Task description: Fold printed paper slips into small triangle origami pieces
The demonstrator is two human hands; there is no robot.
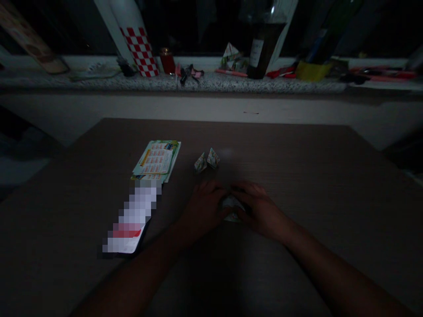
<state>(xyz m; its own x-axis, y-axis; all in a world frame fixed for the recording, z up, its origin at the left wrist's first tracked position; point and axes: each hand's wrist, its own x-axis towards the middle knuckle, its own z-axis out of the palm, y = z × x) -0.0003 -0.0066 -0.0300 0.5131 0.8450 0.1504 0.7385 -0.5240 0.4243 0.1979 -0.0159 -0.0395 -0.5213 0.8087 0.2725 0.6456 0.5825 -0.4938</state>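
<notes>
Both my hands rest side by side on the brown table [297, 167], pressing a small piece of folded printed paper [232, 207] between them. My left hand [203, 207] has its fingers curled down over the paper's left side. My right hand [257, 207] covers the right side, fingers bent and pressed on it. Most of the paper is hidden under the fingers. Just beyond my hands stand two small folded paper shapes [206, 161], close together and apart from my hands.
A stack of printed leaflets [157, 160] lies to the left, with a blurred-out card or phone [132, 220] nearer me. The stone sill behind holds a red-checked cylinder [140, 48], a dark bottle [261, 48], a red jar [167, 60] and clutter.
</notes>
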